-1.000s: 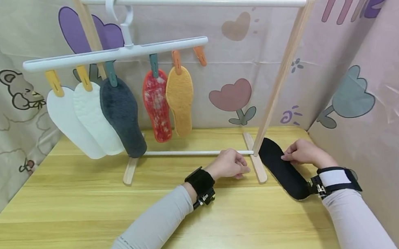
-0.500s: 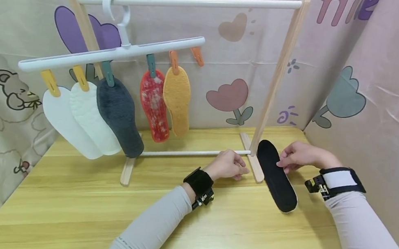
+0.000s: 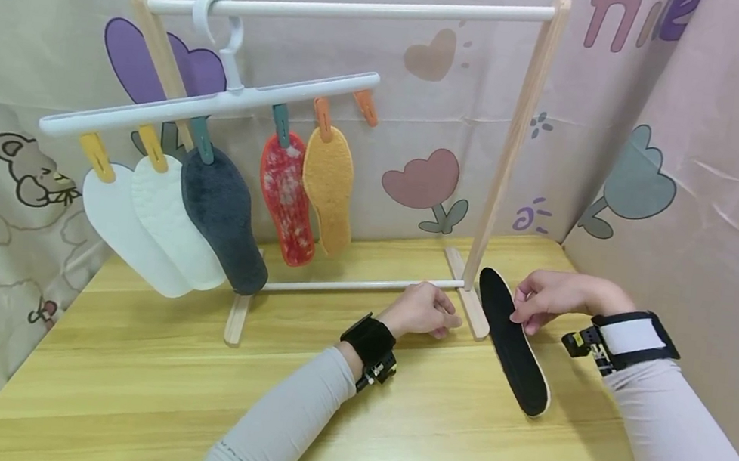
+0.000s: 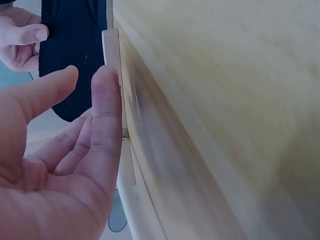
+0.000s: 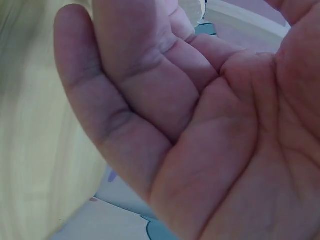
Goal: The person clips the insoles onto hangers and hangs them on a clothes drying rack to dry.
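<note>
A black insole point(image 3: 514, 353) with a pale edge is tilted up beside the right foot of the rack, its right edge pinched by my right hand point(image 3: 545, 300). In the left wrist view the insole point(image 4: 70, 55) shows behind my left hand point(image 4: 75, 150), whose thumb and forefinger are apart with nothing between them. Near the rack's lower bar point(image 3: 349, 285), the left hand point(image 3: 420, 310) is relaxed. The right wrist view holds mostly the palm and curled fingers; the insole is hidden there.
A white hanger point(image 3: 275, 94) hangs from the rack's top bar point(image 3: 381, 10). Clipped to it are white, dark grey point(image 3: 221, 213), red point(image 3: 289, 198) and yellow point(image 3: 329, 188) insoles. An orange clip point(image 3: 366, 107) at its right end holds nothing. The wooden upright point(image 3: 514, 148) stands near the right hand.
The black insole has turned more upright and its lower end has swung toward the front of the table, still in my right hand. My left hand stays almost where it was.
</note>
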`<state>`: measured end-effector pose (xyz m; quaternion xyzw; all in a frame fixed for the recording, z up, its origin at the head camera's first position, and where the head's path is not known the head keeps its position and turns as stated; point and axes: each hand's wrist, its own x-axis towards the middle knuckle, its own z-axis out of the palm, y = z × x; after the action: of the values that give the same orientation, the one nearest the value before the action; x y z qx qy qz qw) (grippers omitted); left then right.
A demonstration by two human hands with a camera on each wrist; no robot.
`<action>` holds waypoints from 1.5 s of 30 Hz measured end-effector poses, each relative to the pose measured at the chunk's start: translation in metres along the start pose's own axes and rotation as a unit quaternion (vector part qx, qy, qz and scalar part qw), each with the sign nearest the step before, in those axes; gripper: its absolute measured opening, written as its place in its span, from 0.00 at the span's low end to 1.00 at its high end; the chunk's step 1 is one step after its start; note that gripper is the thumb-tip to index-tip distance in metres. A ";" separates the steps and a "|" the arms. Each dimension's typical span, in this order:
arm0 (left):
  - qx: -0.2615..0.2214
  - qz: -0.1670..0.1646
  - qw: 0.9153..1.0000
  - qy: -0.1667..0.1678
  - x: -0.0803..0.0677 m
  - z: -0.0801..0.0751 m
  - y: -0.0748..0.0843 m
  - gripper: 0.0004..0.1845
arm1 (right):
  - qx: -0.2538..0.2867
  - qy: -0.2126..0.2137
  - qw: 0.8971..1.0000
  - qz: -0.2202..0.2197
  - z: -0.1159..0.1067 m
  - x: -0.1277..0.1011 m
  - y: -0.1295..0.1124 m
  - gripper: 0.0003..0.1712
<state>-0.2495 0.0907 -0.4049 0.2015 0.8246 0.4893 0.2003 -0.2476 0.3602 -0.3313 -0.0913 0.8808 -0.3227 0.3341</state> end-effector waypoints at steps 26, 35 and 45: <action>-0.037 0.010 0.999 -0.030 0.001 0.006 -0.005 0.09 | -0.047 0.034 0.998 -0.036 0.005 -0.013 -0.015 0.11; -0.065 0.018 0.998 -0.015 -0.001 -0.003 -0.012 0.11 | -0.045 0.039 0.995 -0.084 0.009 -0.004 -0.028 0.10; -0.093 0.052 0.994 0.007 -0.007 -0.026 -0.009 0.03 | -0.056 0.058 0.991 -0.105 0.013 0.012 -0.043 0.10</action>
<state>-0.2583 0.0643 -0.4009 0.2214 0.7653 0.5749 0.1864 -0.2506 0.3153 -0.3181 -0.1830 0.9009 -0.3112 0.2409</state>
